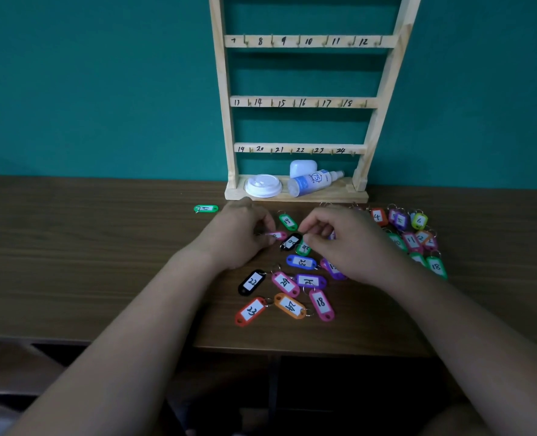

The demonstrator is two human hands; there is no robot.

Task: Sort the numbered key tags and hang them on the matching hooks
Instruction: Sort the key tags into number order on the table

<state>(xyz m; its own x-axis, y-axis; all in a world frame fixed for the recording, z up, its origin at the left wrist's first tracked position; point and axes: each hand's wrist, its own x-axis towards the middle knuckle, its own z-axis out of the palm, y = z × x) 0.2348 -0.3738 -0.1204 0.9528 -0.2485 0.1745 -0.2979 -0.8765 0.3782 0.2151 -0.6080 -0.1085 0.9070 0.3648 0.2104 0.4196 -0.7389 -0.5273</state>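
A wooden hook rack (302, 103) stands against the teal wall, its bars numbered 7 to 24; no tags hang on the visible hooks. Several coloured key tags lie on the brown table (103, 247) in front of it. My left hand (239, 237) pinches a pink tag (278, 236) by its end. My right hand (342, 243) has its fingertips curled over a black tag (291, 241), next to a green tag 19 (287, 221). Below lie a blue tag (302, 262), black tag 22 (252, 282), red tag 23 (251, 311) and pink tag 18 (321, 304).
A second cluster of tags (412, 234) lies at the right, partly under my right wrist. One green tag (206, 208) lies alone at the left. On the rack's base sit a white lid (263, 185), a spray bottle (314, 182) and a white case (302, 167).
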